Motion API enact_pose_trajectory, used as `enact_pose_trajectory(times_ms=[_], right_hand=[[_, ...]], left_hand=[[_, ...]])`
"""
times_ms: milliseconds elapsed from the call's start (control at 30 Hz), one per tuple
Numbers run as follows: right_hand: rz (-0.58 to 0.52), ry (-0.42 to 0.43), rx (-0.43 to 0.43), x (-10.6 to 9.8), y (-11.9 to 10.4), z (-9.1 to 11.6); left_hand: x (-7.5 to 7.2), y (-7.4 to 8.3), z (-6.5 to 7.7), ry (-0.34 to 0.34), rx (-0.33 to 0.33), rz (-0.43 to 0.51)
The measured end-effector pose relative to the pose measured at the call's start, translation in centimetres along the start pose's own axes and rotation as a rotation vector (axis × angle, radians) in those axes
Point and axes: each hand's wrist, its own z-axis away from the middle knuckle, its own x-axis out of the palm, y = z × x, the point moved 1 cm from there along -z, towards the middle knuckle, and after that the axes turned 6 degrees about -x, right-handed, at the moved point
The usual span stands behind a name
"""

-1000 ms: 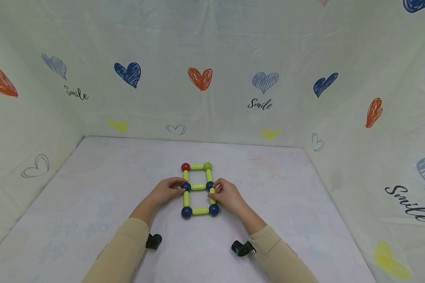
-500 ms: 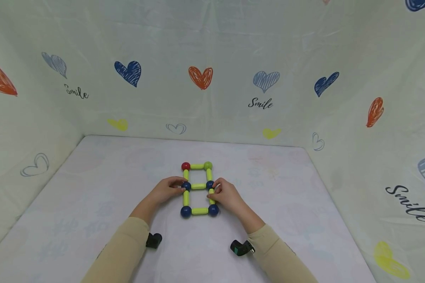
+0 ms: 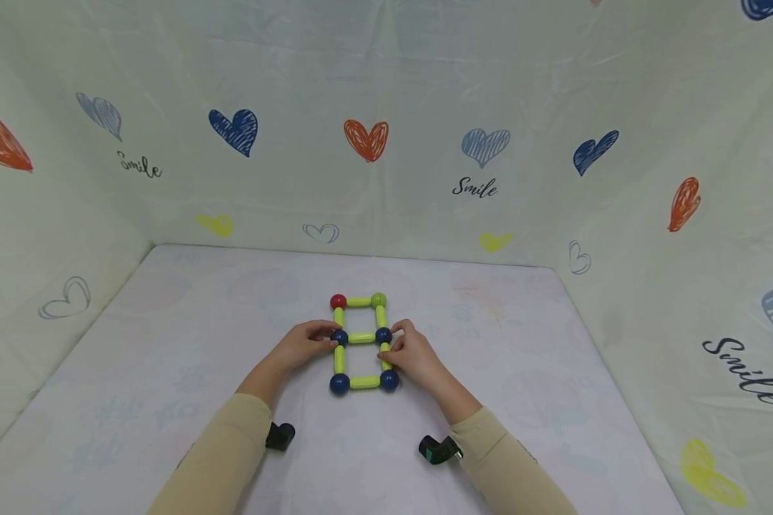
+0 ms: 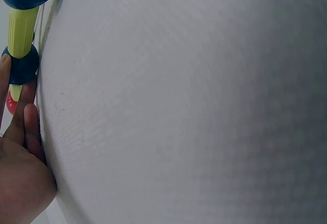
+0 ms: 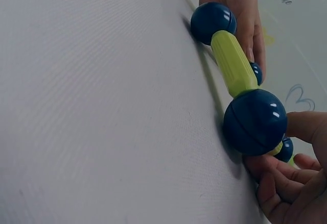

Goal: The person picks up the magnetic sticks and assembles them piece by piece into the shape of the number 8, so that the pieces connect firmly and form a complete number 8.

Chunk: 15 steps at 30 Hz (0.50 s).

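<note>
A flat ladder-shaped frame of yellow-green building sticks and balls lies at mid-table. Its far corners are a red ball [image 3: 338,302] and a green ball [image 3: 378,300]; blue balls make the middle and near corners. My left hand [image 3: 301,345] pinches the left middle blue ball [image 3: 339,337], thumb on one side and fingers on the other. On the opposite side, my right hand [image 3: 415,355] holds the near right stick [image 3: 386,365] between thumb and fingers. Its index finger is beside the right middle ball [image 3: 383,335]. The near right ball [image 5: 255,122] partly hides this grip in the right wrist view.
The pale table [image 3: 232,286] stretches out around the frame. A white curtain [image 3: 419,86] printed with hearts hangs behind it and along both sides. Black wrist devices, one at the left sleeve [image 3: 280,436] and one at the right [image 3: 438,450], stick out near the tabletop.
My right index finger has eased slightly away from the right middle ball. The left hand keeps its hold, and the frame stays in the same arrangement.
</note>
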Motion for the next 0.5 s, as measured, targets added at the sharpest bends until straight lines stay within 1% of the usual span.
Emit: enact_pose_trajectory(times_ms=[233,500], right_hand=[[-0.004,-0.009,0.003,-0.01,0.15,-0.19],[0.005,-0.012,-0.004,0.14,0.34,-0.19]], left_hand=[[0.11,-0.18,-0.27,0.001,0.001,-0.002],[0.00,-0.01,-0.08,-0.003,0.000,0.001]])
